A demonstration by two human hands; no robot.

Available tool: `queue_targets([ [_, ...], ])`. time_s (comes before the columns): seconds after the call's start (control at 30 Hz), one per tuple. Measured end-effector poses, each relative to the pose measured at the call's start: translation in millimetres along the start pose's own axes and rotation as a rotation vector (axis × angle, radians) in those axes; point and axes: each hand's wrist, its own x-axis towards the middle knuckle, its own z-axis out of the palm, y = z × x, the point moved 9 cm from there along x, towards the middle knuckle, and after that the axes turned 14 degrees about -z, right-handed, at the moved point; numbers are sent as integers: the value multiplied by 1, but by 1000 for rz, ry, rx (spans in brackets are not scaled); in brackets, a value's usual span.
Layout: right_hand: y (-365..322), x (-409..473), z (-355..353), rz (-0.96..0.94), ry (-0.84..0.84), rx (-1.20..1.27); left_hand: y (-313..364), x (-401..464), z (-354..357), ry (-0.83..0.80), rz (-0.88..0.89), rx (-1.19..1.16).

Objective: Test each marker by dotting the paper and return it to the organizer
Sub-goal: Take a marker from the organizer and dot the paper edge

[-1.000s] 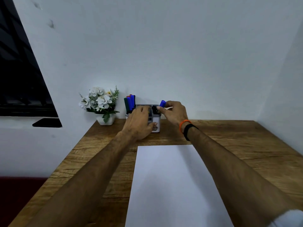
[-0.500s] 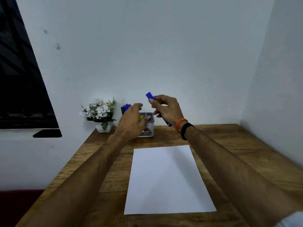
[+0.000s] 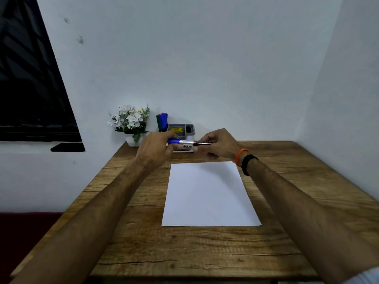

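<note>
A blue marker (image 3: 187, 142) lies level in the air between both hands, just in front of the grey organizer (image 3: 189, 128). My left hand (image 3: 156, 149) grips its blue cap end. My right hand (image 3: 220, 145) pinches the dark barrel end. The white sheet of paper (image 3: 207, 193) lies flat on the wooden desk (image 3: 184, 247) below and nearer than the hands. Several more markers (image 3: 162, 120) stand upright at the organizer's left side. The organizer's lower front is hidden behind the hands.
A small white pot of white flowers (image 3: 130, 124) stands at the desk's back left corner. White walls close the desk in at the back and right. A dark window (image 3: 30, 78) is on the left.
My right hand lifted the blue marker out of the organizer and brought it down level. My left hand left the organizer and took hold of the cap end.
</note>
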Motion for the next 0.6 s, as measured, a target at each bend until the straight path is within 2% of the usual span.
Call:
queue_targets([
  [0.1,12,-11,-4,89,187,381,-19,-1,16,-85,-127,-83],
  [0.17,18,-14,6,140,257,533,-22,-4,28,-134,-168,-161],
  [0.33,21,-13,40,151,125,425,-6,-10,45,-183,-94,-264],
  [0.47,22,-9,42,68,130,438,0,-11,59,-347,-103,-353],
  [0.6,21,-11,44,31,35,432,10,-13,60,-442,-69,-455],
])
